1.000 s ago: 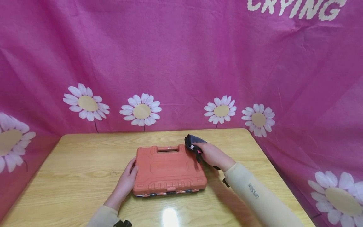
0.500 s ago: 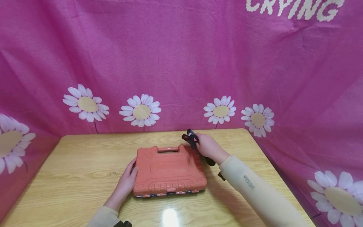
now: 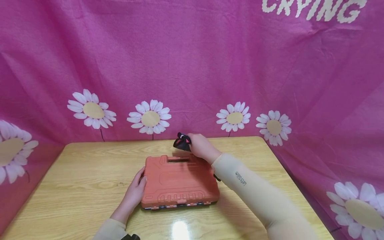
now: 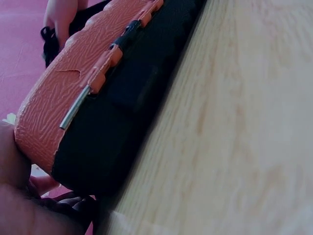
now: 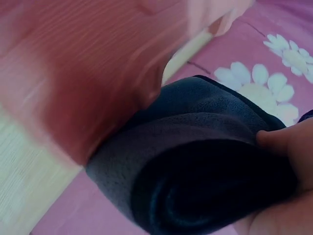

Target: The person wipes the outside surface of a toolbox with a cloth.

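An orange plastic tool case [image 3: 180, 180] with a black lower half lies closed on the table, its handle toward the back wall. My left hand [image 3: 134, 189] grips the case's left side, thumb at the upper edge; the left wrist view has its fingers at the corner beside a metal hinge pin [image 4: 75, 107]. Near the handle, my right hand [image 3: 203, 147] holds a folded grey cloth item with black edging [image 5: 171, 132], softly padded, a pink patch showing on it in the head view. My right forearm passes over the case's right edge and hides part of it.
The wooden table [image 3: 90, 173] reaches back to a pink cloth backdrop [image 3: 192, 66] printed with daisies. Its right edge [image 3: 295, 186] runs close to the pink side cloth. A bright light reflection lies on the tabletop in front of the case.
My right hand has moved leftward and slightly back with the grey cloth item, from the case's upper right corner to near its handle. My left hand and the case stay in place.
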Demonstrator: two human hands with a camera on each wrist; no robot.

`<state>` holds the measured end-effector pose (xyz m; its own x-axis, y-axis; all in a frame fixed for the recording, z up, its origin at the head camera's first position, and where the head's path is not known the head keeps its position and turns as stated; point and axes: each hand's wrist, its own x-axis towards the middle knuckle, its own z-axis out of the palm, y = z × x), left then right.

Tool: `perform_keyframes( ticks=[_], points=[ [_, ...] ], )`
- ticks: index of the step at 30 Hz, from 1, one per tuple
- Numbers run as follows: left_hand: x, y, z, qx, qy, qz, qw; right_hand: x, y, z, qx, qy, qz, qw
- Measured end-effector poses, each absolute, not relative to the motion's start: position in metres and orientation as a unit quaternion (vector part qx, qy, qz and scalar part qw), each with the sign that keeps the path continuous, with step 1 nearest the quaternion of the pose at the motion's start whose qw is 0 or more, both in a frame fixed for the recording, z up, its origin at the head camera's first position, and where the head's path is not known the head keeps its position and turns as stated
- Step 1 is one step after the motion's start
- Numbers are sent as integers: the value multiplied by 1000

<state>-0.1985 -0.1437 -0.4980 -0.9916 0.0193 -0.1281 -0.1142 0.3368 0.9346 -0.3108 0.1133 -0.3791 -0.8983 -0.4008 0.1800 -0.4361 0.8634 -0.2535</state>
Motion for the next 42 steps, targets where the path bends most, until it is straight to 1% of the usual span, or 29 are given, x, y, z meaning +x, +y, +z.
perform_keyframes(
  ticks=[6, 14, 18, 22, 26, 32, 42],
  points=[
    [-199, -142, -501, -23, 814, 577, 54, -314, 84, -387, 246, -959, 131, 39],
    [-197, -141, -502, -2, 807, 590, 22, -314, 49, -398, 299, -948, 109, 24],
    [-198, -140, -502, -3, 807, 590, 24, -315, 36, -398, 314, -944, 97, 11],
    [-199, -140, -502, -9, 810, 585, 30, -316, 26, -398, 341, -937, 76, 13],
    [-200, -140, -501, -12, 811, 584, 36, -315, 21, -397, 376, -925, 48, 6],
    [-200, -142, -500, -9, 812, 582, 32, -314, 19, -401, 402, -915, 10, -24],
    [-200, -141, -500, -18, 815, 578, 30, -320, 39, -407, 435, -897, 55, -55]
  ],
)
